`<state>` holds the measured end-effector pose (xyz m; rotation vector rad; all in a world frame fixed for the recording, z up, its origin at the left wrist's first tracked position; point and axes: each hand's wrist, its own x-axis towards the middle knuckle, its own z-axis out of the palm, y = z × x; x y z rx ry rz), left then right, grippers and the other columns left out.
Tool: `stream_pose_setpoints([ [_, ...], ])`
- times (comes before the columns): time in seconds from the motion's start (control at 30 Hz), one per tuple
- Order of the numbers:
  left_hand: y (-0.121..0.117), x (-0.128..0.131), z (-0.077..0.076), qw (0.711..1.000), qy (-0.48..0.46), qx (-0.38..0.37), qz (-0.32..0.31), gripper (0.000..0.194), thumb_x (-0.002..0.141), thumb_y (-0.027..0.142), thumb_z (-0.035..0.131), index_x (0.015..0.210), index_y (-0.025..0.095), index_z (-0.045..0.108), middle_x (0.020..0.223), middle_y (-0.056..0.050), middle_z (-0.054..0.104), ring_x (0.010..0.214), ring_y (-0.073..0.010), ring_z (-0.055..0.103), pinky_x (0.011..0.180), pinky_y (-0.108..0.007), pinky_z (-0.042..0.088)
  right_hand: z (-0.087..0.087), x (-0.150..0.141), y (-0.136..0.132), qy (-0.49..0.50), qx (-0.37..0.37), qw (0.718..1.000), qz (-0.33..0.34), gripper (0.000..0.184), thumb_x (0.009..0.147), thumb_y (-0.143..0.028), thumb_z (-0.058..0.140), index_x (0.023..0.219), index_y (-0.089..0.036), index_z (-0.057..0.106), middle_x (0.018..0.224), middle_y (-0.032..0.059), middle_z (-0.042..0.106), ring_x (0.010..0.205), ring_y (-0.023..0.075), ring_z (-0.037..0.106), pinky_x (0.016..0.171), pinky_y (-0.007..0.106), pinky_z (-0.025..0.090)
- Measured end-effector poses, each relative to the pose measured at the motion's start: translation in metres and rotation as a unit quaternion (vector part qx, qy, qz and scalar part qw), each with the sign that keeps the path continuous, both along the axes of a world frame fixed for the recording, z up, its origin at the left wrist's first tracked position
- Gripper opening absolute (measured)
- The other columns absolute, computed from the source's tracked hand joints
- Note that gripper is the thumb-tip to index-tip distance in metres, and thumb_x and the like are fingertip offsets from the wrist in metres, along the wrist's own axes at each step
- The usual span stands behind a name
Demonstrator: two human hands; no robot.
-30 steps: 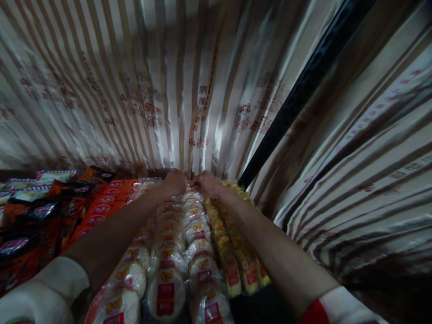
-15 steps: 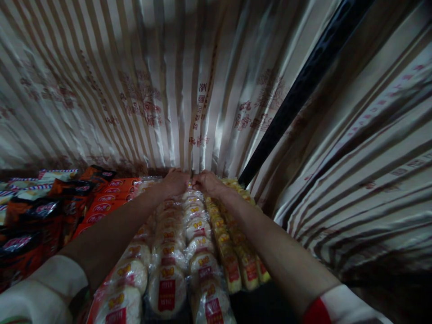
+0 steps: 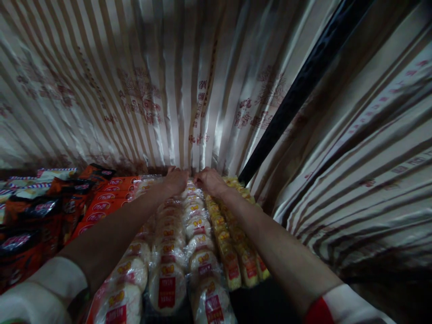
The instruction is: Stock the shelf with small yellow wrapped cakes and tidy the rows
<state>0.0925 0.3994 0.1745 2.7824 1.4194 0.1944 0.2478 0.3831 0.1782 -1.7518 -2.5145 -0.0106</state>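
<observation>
Close behind packets [image 3: 168,285], striped curtain [image 3: 175,90].

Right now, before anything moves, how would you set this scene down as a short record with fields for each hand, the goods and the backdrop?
Left hand: at the far end of the round, clear-wrapped packs; grip unclear
Right hand: close beside the left; grip unclear
Goods to the right: yellow packs, partly behind the right forearm
Goods to the left: orange packs, then black-and-orange bags
Backdrop: striped, printed sheet
Bar: dark, slanted
Light: dim
</observation>
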Motion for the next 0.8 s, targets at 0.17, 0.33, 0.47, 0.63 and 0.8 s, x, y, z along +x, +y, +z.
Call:
stream_pose_setpoints([
  [0.17, 0.004, -0.001, -0.009, 1.000, -0.020, 0.013, -0.002, 0.022, 0.075, 0.008, 0.047, 0.091, 0.016, 0.059, 0.079, -0.007, 0.068, 0.087, -0.0202, 0.060, 0.098, -0.040, 0.031, -0.003, 0.001, 0.002, 0.002, 0.015, 1.000, 0.002, 0.020, 0.079, -0.020, 0.059, 0.098, -0.021, 0.065, 0.083, 0.0063, 0.067, 0.091, 0.0199, 0.055, 0.078, 0.027, 0.039],
  [0.33, 0.006, -0.002, -0.014, 0.999, -0.038, 0.006, -0.021, 0.017, 0.078, 0.012, 0.048, 0.081, 0.019, 0.063, 0.080, -0.005, 0.069, 0.087, -0.0192, 0.059, 0.096, -0.040, 0.031, -0.012, 0.013, 0.002, 0.074, 0.056, 0.992, 0.090, 0.012, 0.076, -0.015, 0.059, 0.084, -0.018, 0.068, 0.076, 0.0029, 0.064, 0.079, 0.0148, 0.054, 0.082, 0.027, 0.037],
  [0.47, 0.005, -0.002, -0.015, 0.999, -0.039, 0.004, -0.014, 0.020, 0.078, 0.013, 0.048, 0.079, 0.018, 0.066, 0.083, -0.008, 0.069, 0.090, -0.0211, 0.059, 0.094, -0.040, 0.033, -0.012, 0.021, -0.003, 0.096, 0.031, 0.985, 0.139, 0.007, 0.077, -0.022, 0.064, 0.076, -0.020, 0.070, 0.072, 0.0020, 0.064, 0.083, 0.0157, 0.053, 0.083, 0.028, 0.036],
  [0.63, 0.002, -0.002, -0.009, 1.000, -0.017, 0.003, -0.013, 0.021, 0.077, 0.012, 0.048, 0.079, 0.017, 0.068, 0.082, -0.009, 0.070, 0.090, -0.0208, 0.060, 0.094, -0.040, 0.034, -0.012, 0.019, -0.006, 0.097, -0.008, 0.988, 0.122, 0.005, 0.073, -0.018, 0.068, 0.077, -0.020, 0.070, 0.076, 0.0008, 0.067, 0.082, 0.0144, 0.054, 0.082, 0.026, 0.036],
  [0.8, -0.007, -0.001, 0.003, 1.000, 0.014, -0.012, -0.017, 0.021, 0.073, 0.009, 0.049, 0.077, 0.015, 0.068, 0.080, -0.008, 0.070, 0.085, -0.0182, 0.061, 0.092, -0.036, 0.037, -0.017, 0.015, -0.008, 0.099, 0.001, 0.992, 0.076, 0.007, 0.072, -0.015, 0.067, 0.076, -0.019, 0.070, 0.071, 0.0020, 0.067, 0.082, 0.0162, 0.054, 0.077, 0.024, 0.038],
])
